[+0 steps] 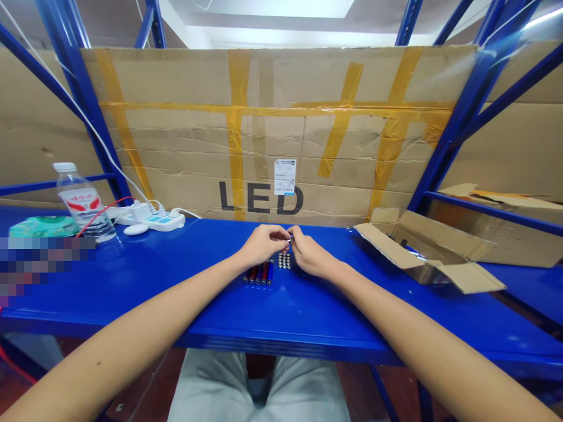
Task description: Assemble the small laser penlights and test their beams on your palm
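Blue shelf [176, 293]: your left hand [263, 244] and right hand [310, 255] both pinch one small silvery part [289, 238], just above the upright batteries [284, 261] beside the flat row [259, 274]. Drop a wrist and you'd likely topple them; they'd roll.

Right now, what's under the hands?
Below the left hand, a row of batteries lying on the blue shelf; below the right hand, a cluster of upright batteries. The small item they pinch is mostly covered.
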A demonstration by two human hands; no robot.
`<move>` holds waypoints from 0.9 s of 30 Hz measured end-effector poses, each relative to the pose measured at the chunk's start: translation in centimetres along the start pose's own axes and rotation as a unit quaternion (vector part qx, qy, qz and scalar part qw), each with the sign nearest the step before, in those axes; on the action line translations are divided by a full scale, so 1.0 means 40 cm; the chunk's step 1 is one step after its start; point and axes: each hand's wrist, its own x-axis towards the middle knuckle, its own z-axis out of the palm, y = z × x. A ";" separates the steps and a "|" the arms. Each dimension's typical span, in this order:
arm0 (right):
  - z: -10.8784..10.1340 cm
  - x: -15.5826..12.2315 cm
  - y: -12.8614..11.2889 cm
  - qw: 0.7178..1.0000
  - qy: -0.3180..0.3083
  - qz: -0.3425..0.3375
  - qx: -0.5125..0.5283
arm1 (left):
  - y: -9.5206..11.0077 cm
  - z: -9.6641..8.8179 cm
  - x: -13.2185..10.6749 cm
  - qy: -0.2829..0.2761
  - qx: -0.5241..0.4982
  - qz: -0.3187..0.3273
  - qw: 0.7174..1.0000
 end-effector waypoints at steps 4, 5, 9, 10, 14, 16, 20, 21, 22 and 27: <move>0.005 0.005 0.004 0.999 -0.004 -0.010 0.030 | 0.002 -0.003 -0.001 -0.015 0.003 -0.003 1.000; 0.004 0.008 0.008 0.999 0.002 -0.011 0.033 | 0.003 -0.007 0.000 -0.018 0.010 -0.003 1.000; -0.035 0.018 0.037 0.998 0.050 0.022 0.000 | 0.005 -0.044 0.008 0.001 0.107 0.010 0.994; -0.052 0.020 0.048 0.997 0.060 0.040 -0.013 | 0.005 -0.057 0.011 0.011 0.151 0.019 0.988; -0.127 0.019 0.096 0.984 0.029 0.140 -0.111 | 0.003 -0.106 0.020 0.031 0.297 0.021 0.954; -0.153 0.015 0.115 0.966 -0.021 0.200 -0.161 | 0.002 -0.123 0.023 0.020 0.322 0.006 0.947; -0.169 0.007 0.128 0.912 -0.159 0.318 -0.203 | -0.004 -0.151 0.027 -0.025 0.377 -0.048 0.925; -0.168 0.005 0.128 0.901 -0.181 0.339 -0.199 | -0.006 -0.159 0.027 -0.042 0.384 -0.067 0.920; -0.167 0.003 0.128 0.895 -0.196 0.355 -0.187 | -0.008 -0.168 0.027 -0.062 0.384 -0.089 0.917; -0.167 -0.007 0.139 0.882 -0.260 0.375 -0.117 | -0.011 -0.202 0.025 -0.146 0.367 -0.182 0.901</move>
